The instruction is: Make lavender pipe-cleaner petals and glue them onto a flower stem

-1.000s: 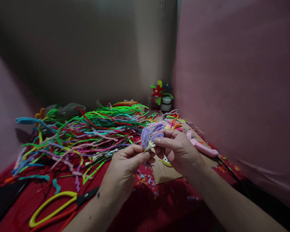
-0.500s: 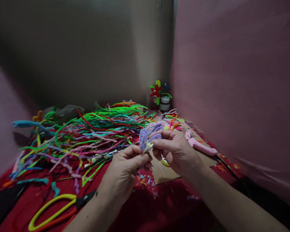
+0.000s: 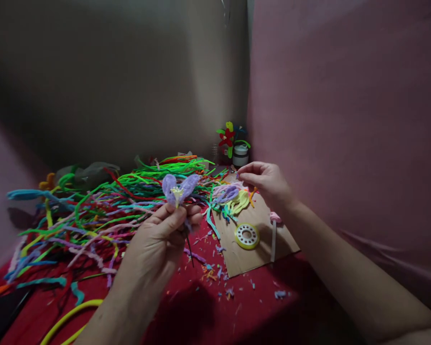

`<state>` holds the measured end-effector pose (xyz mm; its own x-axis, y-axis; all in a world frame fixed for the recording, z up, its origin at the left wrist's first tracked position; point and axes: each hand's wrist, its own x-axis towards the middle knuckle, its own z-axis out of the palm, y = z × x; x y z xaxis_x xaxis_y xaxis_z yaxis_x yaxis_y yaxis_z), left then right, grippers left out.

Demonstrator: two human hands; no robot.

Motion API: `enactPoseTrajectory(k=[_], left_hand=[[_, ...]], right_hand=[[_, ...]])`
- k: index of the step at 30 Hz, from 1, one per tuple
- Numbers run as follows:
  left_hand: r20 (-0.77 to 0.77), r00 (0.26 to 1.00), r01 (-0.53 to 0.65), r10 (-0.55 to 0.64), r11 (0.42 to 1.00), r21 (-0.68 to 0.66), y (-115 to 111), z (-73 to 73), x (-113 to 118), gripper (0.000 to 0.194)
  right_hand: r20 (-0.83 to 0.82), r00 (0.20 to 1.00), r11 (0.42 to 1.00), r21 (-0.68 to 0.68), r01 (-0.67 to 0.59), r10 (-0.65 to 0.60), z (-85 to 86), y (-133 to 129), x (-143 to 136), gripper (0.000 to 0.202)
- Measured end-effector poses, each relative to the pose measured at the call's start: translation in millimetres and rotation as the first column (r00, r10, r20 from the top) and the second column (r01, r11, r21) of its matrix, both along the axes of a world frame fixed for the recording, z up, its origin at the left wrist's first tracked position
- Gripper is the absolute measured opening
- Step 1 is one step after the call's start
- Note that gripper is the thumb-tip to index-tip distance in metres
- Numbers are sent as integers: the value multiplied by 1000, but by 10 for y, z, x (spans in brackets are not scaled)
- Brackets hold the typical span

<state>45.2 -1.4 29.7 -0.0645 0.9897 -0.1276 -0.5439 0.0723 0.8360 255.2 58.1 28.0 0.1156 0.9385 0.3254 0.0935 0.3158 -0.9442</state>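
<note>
My left hand [image 3: 165,232] pinches a pipe-cleaner flower [image 3: 188,188] by its base and holds it upright above the table. Two fuzzy purple petals spread from it, around a cluster of pale yellow stamens [image 3: 177,193]. A thin dark stem [image 3: 189,249] hangs below the fingers. Over the far part of the cardboard, my right hand [image 3: 267,182] has thumb and fingertips pressed together. A tiny purple bit shows at those fingertips, too small to make out. Just below it lie purple loops [image 3: 228,194] and yellow loops [image 3: 239,202] of pipe cleaner.
A heap of coloured pipe cleaners [image 3: 129,201] covers the left side. On the cardboard [image 3: 233,261] rest a yellow-rimmed tape roll [image 3: 247,236] and a pink object with a pale strip [image 3: 274,239]. Yellow scissor handles [image 3: 68,316] lie front left. A flower pot [image 3: 240,155] stands behind.
My right hand has let go of the flower and moved away, forward and right, over the cardboard. My left hand has carried the flower left and slightly up. The view has shifted a little.
</note>
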Motion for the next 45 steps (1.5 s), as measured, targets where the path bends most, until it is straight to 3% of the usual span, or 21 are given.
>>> enactPoseTrajectory(k=[2, 4, 5, 7, 11, 16, 19, 22, 24, 25, 28, 30, 33, 37, 41, 45], left_hand=[[7, 1000, -28, 28, 999, -23, 22, -38, 3, 17], [18, 1000, -20, 21, 999, -43, 46, -116, -7, 18], [25, 1000, -11, 12, 999, -52, 60, -159, -19, 17], [32, 999, 1, 1, 997, -72, 93, -238, -55, 16], [38, 999, 11, -8, 996, -92, 165, -328, -128, 14], [55, 998, 27, -21, 994, -110, 186, -316, -153, 14], [58, 998, 30, -23, 992, -127, 171, -302, -155, 16], [78, 997, 37, -27, 990, -135, 170, -334, -163, 15], [95, 995, 44, -32, 991, -128, 175, -370, -161, 13], [104, 994, 46, -34, 992, -119, 176, -385, -155, 13], [135, 991, 27, -16, 996, -83, 162, -400, -112, 15], [159, 987, 41, -31, 997, -58, 133, -390, -69, 13], [177, 969, 181, -173, 983, -27, 60, -376, -1, 9], [182, 930, 328, -319, 945, -19, -53, -386, 76, 13], [178, 949, 275, -261, 960, -58, -105, -385, 133, 14], [143, 976, 174, -167, 984, -42, -84, -354, 152, 18]], right_hand=[[381, 919, 995, 28, 95, -99, -88, 157, 47, 14], [727, 679, 994, 47, 103, -105, -193, 293, 58, 23], [791, 604, 994, 44, 103, -98, -241, 355, 54, 26], [850, 521, 995, 31, 97, -78, -312, 474, 35, 27], [900, 433, 998, 19, 66, -46, -347, 678, -20, 34], [950, 311, 998, 7, 63, -26, -358, 778, -94, 24], [956, 279, 995, 70, 67, -86, -367, 742, -96, 18], [935, 294, 980, 188, 67, -200, -333, 659, -53, 22], [892, 361, 961, 270, 57, -272, -293, 576, -30, 24], [849, 436, 949, 313, 39, -298, -276, 519, -31, 23], [542, 800, 875, 482, -46, -256, -255, 272, -104, 13], [365, 919, 821, 564, -91, -149, -275, 58, -196, 10], [269, 957, 808, 585, -73, -108, -336, -236, -328, 13], [247, 955, 790, 613, -24, -163, -422, -408, -394, 18], [267, 940, 760, 649, -14, -211, -488, -433, -400, 21], [307, 925, 770, 638, -25, -225, -482, -504, -434, 24]])
